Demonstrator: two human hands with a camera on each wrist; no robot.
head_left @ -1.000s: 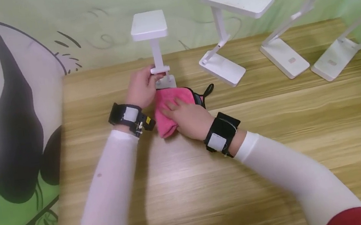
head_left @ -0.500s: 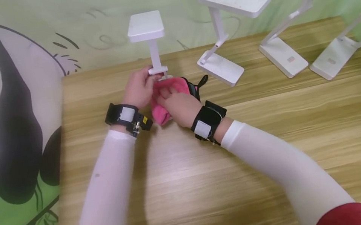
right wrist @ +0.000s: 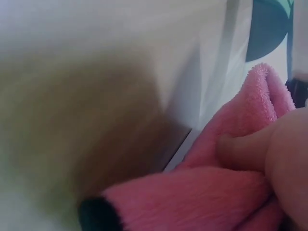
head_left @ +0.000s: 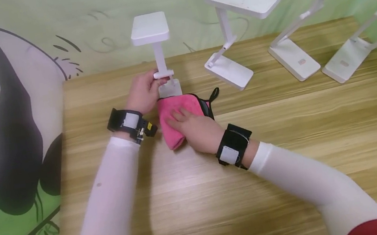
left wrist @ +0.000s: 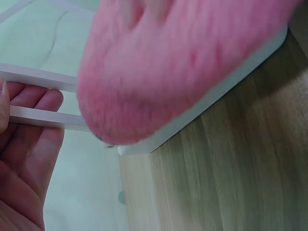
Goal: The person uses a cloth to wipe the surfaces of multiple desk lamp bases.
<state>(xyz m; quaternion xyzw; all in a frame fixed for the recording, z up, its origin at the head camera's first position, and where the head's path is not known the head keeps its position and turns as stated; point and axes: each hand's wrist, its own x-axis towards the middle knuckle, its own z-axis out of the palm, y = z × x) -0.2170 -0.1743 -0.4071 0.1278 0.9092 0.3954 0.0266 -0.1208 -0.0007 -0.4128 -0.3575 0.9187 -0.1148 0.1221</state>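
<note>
My left hand [head_left: 143, 93] grips the lower arm of a white desk lamp [head_left: 149, 28] at the left of the table. In the left wrist view its fingers [left wrist: 49, 101] lie behind the lamp's two thin bars [left wrist: 43, 117], and the thumb is only partly visible. A pink plush cloth [head_left: 174, 129] with black edging covers most of the lamp's base [head_left: 169, 89]. On top of it my right hand [head_left: 202, 131] presses with spread, fairly straight fingers. In the right wrist view the thumb sinks into the folded cloth [right wrist: 192, 192].
Three more white desk lamps stand along the wall to the right: one lamp [head_left: 230, 71] nearby, another lamp [head_left: 295, 59] farther over, and a last lamp [head_left: 347, 63] near the corner. A painted wall [head_left: 106, 37] borders the wooden table [head_left: 244, 213] behind and at the left.
My right hand slid the cloth toward the wall, then back toward me, baring more of the lamp's base. My left hand kept its hold on the lamp.
</note>
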